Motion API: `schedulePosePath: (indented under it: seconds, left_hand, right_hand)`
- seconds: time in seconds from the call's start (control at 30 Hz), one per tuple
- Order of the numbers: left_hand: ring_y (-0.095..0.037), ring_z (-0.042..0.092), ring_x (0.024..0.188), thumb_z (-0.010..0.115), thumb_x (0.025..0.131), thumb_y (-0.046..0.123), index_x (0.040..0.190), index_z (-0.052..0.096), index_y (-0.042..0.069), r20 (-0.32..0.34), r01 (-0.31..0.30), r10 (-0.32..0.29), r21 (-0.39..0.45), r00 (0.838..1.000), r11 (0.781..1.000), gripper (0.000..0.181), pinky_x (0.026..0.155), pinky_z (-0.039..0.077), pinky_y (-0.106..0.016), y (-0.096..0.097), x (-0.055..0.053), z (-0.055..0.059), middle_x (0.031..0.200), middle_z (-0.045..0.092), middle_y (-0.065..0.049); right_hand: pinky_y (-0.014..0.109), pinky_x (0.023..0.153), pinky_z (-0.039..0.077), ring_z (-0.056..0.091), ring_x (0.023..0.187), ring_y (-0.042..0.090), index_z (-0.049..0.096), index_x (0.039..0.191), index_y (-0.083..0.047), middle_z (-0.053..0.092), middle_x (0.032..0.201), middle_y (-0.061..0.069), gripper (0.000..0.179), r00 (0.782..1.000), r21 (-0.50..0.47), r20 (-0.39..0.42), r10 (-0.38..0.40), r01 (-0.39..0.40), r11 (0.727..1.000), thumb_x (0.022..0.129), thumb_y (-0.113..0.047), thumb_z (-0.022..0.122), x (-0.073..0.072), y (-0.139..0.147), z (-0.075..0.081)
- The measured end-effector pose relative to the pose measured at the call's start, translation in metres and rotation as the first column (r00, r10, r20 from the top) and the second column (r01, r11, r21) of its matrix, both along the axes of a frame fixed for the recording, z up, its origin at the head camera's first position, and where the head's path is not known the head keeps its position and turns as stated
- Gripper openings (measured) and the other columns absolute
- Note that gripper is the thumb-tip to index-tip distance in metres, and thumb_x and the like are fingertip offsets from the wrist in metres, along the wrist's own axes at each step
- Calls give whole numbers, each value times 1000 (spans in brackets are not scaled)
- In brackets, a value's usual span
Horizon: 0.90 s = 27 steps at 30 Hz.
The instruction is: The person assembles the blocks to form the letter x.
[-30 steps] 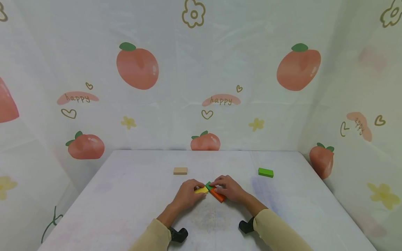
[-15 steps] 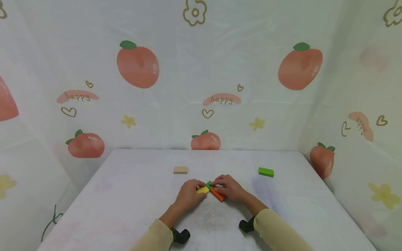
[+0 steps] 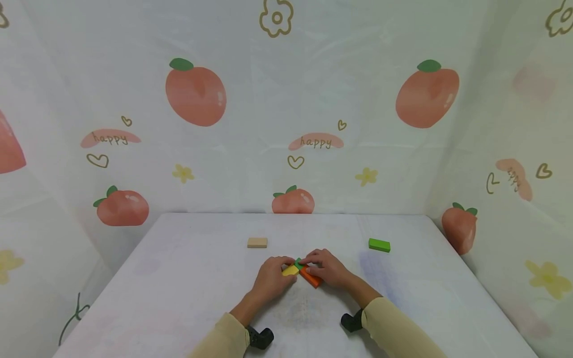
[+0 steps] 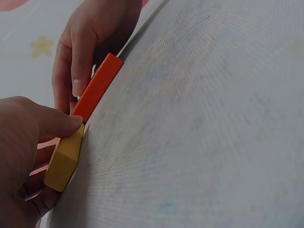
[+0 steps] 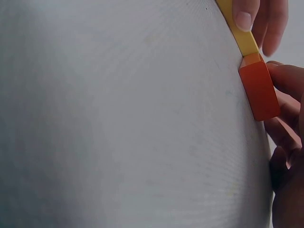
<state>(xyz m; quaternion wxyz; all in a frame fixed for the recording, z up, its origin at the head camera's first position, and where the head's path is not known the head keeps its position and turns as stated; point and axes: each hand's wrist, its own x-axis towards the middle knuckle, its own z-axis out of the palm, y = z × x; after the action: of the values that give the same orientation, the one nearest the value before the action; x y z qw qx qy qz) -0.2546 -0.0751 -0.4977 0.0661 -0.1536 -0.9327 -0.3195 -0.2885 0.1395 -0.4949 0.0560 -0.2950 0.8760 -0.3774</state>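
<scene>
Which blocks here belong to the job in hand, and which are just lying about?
Likely part of the job:
yellow block, held by the left hand
orange block, held by the right hand
darker green block, beside both

Apparently just lying about:
tan block
light green block

Seemingly a makeshift booth: fruit-printed curtains [image 3: 250,107] around a white table [image 3: 188,278].

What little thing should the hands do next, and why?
Maybe the left hand should gently give the yellow block one more nudge to check it's snug. The left hand pinches that block, its end seems to meet the orange block, and the right hand touches the orange one, so it could help keep things steady.
</scene>
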Motion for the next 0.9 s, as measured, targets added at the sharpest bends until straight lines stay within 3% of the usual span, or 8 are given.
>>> schedulePosePath:
  seconds: [0.5,0.9]
  left_hand:
    - [-12,50,80,78,81,25,113,71,17,-5,-31,31,-23,1000,999,34,69,41,-29,5,2,3,103,68,3]
    - [-15,56,90,78,83,29,116,70,17,-16,-23,22,-54,1000,998,36,78,46,-34,4,0,1,108,68,2]
  right_hand:
    - [47,91,41,49,108,25,72,117,-17,61,114,1,25,1000,-18,-12,21,-21,1000,95,-13,61,1,1,2]
    - [45,90,42,49,109,25,72,118,-19,61,115,0,25,1000,7,-4,7,-7,1000,96,-15,61,2,1,4]
